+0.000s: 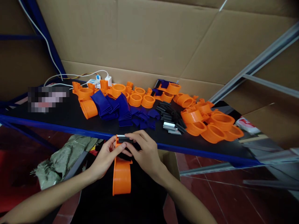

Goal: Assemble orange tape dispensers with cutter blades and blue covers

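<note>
The orange plastic tape-dispenser shell [121, 174], a rounded hollow housing, hangs upright between the two hands just in front of the near blue edge of the black table [70, 115], over the person's lap. It looks light and rigid, a smooth moulded piece that could slip if pinched only on its curved wall; the flat top end, where both hands already meet, seems the surest place to take hold. The left hand [106, 157] has its fingers [116, 149] curled closed around the shell's upper left edge. The right hand [144, 152] bends its fingers [134, 137] over a small black strip with a toothed metal edge [125, 139], pinching it against the top of the shell. Further back on the table lie heaps of matching orange shells [210, 124], dark blue plastic pieces [116, 109] and more black strips [170, 116]
</note>
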Tool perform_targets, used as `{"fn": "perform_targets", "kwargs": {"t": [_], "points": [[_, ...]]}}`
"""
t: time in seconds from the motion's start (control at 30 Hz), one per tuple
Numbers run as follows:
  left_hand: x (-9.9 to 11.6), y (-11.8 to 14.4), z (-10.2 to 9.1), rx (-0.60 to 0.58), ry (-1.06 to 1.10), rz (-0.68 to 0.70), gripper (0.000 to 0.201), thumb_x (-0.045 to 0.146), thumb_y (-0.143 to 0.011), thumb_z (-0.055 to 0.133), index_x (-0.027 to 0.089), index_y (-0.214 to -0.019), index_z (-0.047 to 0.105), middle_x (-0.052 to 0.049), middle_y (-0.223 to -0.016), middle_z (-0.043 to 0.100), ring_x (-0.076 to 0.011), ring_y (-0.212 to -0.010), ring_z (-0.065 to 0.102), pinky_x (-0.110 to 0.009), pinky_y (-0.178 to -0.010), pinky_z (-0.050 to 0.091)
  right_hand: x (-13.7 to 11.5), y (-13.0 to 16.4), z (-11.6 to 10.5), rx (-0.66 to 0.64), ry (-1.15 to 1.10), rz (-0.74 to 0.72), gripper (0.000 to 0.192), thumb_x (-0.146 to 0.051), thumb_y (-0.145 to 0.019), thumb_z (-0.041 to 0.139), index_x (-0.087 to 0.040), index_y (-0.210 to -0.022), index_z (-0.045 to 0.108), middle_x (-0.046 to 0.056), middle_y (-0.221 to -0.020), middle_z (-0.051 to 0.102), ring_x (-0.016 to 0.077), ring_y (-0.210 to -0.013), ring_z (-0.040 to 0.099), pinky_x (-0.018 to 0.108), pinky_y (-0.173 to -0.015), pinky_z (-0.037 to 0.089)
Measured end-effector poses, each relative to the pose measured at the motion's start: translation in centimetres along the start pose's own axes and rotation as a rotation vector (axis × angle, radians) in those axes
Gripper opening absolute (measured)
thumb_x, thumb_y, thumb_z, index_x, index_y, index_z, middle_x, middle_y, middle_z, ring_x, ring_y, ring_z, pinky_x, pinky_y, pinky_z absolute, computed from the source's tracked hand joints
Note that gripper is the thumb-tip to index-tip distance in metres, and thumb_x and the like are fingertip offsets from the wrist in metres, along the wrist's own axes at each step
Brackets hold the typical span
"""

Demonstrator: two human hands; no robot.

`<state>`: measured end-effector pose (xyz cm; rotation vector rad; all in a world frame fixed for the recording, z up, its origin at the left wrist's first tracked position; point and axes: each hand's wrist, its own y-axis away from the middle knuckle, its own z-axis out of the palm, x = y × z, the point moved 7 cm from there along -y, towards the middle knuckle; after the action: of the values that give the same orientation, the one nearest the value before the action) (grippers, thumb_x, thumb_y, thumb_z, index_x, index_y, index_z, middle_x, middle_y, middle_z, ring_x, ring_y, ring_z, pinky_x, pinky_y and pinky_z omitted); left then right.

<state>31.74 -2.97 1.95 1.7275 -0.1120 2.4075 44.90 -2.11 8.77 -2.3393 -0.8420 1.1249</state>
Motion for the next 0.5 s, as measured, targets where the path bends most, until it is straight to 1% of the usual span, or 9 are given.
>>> {"fn": "perform_targets", "kwargs": {"t": [0.13, 0.23, 0.3, 0.37, 0.5], "points": [[0.2, -0.1, -0.1, -0.011, -0.025, -0.006, 0.031, 0.038, -0.087, 0.069, 0.018, -0.109, 0.061, -0.006, -0.087, 0.077, -0.0263, -0.079, 0.077, -0.032, -0.069, 0.058, -0.4, 0.1, -0.2, 0.041, -0.046, 0.014, 0.014, -0.022, -0.092, 0.064, -0.026, -0.104, 0.069, 0.006, -0.098, 0.068, 0.0205, -0.089, 0.066, 0.037, -0.079, 0.057], [0.4, 0.0, -0.1, -0.027, -0.021, -0.033, 0.031, 0.038, -0.086, 0.071, 0.019, -0.107, 0.06, -0.006, -0.087, 0.076, -0.0263, -0.076, 0.077, -0.03, -0.063, 0.058, -0.9, 0.1, -0.4, 0.032, -0.071, -0.028, 0.015, -0.019, -0.093, 0.06, -0.027, -0.102, 0.069, 0.006, -0.099, 0.069, 0.0203, -0.091, 0.067, 0.037, -0.08, 0.058], [0.5, 0.1, -0.2, -0.022, -0.008, -0.036, 0.029, 0.037, -0.086, 0.071, 0.019, -0.105, 0.058, -0.006, -0.084, 0.076, -0.0256, -0.074, 0.076, -0.03, -0.062, 0.058, -1.5, 0.2, -0.3, 0.005, -0.071, -0.084, 0.019, -0.014, -0.095, 0.056, -0.027, -0.102, 0.068, 0.006, -0.101, 0.069, 0.0199, -0.093, 0.066, 0.037, -0.082, 0.058], [0.5, 0.2, -0.3, -0.013, 0.051, -0.058, 0.029, 0.034, -0.086, 0.071, 0.019, -0.106, 0.056, -0.005, -0.081, 0.076, -0.0247, -0.071, 0.076, -0.031, -0.062, 0.059, -1.9, 0.2, -0.2, -0.034, -0.06, -0.13, 0.021, -0.012, -0.095, 0.054, -0.025, -0.103, 0.068, 0.006, -0.102, 0.069, 0.0196, -0.096, 0.066, 0.037, -0.085, 0.057], [-0.2, 0.1, -0.6, -0.021, 0.212, -0.186, 0.028, 0.032, -0.086, 0.07, 0.02, -0.106, 0.054, -0.005, -0.074, 0.074, -0.0233, -0.064, 0.074, -0.031, -0.061, 0.058, -2.6, -0.8, -0.8, -0.117, -0.114, -0.133, 0.021, -0.014, -0.097, 0.052, -0.023, -0.107, 0.068, 0.007, -0.109, 0.07, 0.0177, -0.1, 0.066, 0.033, -0.087, 0.056]]}}
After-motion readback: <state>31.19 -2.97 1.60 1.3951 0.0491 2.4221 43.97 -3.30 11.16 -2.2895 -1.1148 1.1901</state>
